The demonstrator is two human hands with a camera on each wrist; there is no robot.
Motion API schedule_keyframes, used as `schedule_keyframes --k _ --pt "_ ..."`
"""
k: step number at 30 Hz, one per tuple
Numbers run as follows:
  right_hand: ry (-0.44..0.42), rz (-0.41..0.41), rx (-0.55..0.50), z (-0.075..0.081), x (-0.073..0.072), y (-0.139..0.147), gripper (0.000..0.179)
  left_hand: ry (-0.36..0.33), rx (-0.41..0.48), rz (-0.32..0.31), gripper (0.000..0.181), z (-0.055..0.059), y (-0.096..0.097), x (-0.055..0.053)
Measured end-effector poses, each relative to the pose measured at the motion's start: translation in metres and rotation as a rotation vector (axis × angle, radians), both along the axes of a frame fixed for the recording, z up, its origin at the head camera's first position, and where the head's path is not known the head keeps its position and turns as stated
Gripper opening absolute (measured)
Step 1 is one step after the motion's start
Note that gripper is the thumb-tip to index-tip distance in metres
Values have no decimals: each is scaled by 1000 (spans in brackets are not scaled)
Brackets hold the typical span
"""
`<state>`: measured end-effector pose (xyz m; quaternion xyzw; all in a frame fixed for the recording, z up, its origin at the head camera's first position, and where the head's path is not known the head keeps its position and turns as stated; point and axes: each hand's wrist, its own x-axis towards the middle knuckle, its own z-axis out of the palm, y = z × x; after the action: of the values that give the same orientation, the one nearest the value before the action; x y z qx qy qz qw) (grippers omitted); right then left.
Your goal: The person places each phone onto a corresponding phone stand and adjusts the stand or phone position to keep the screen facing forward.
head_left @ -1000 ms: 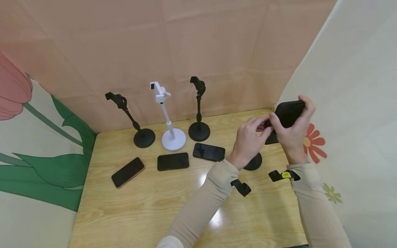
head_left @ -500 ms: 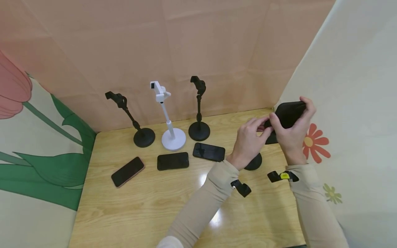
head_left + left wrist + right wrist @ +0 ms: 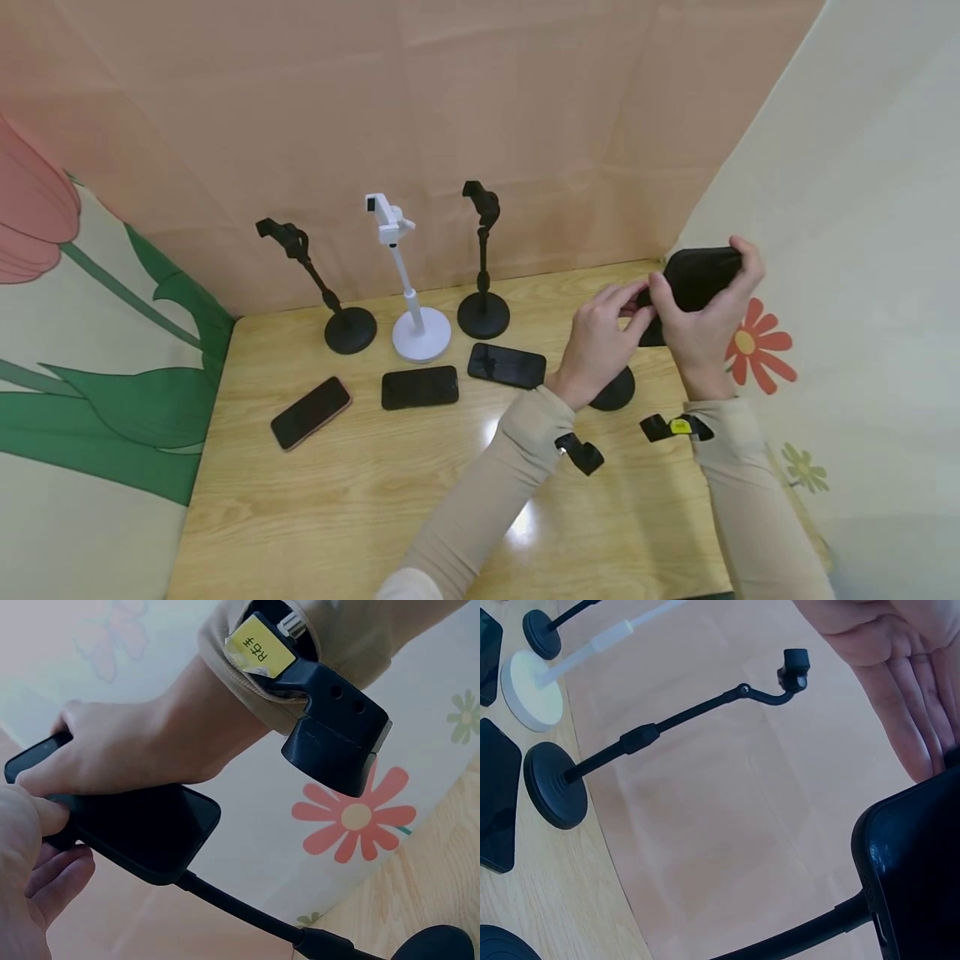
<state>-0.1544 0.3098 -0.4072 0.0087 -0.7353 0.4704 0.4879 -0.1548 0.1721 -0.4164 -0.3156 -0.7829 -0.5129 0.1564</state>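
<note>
The held phone [image 3: 150,832], dark and slim, was raised over the table's right end, between the person's two hands, with the black stand [image 3: 322,943] running up to its lower edge. The right hand [image 3: 705,337] was clamped on the phone, its fingers round the far end. The left hand [image 3: 600,346] pinched the black stand close by the phone's edge, though exactly which part was hidden. Both arms wore beige sleeves [image 3: 480,500], a black mount [image 3: 579,454] at each cuff, the right one bearing a yellow label [image 3: 680,427].

Below them spread the table [image 3: 300,517], yellowish wood grain, with patches of white glare near the left arm and soft shadow beneath the right. Farther in, three phones lay face up: a pink-edged phone [image 3: 311,412] set slantwise, a middle phone [image 3: 420,387] nearly level, and a third phone [image 3: 507,365] beside the left wrist. Past these stood a leaning black stand [image 3: 350,332], a white stand [image 3: 422,335] and an upright black stand [image 3: 483,317].

Behind the back edge hung a creased peach cloth [image 3: 525,125]; a pale panel with a pink tulip [image 3: 33,208] and green leaves [image 3: 142,408] flanked it at left, and a whitish wall covering [image 3: 862,208] with a red flower [image 3: 761,346] at right
</note>
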Motion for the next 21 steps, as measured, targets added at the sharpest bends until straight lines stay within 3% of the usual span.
schedule_keyframes --k 6,10,21 --pt "10 -16 11 -14 -10 12 87 3 8 -4 34 0 0 -1" --pt "15 -16 11 -16 -11 13 88 6 10 1 35 -1 0 0" --pt "0 8 -8 6 7 -8 85 43 29 20 39 -8 2 9"
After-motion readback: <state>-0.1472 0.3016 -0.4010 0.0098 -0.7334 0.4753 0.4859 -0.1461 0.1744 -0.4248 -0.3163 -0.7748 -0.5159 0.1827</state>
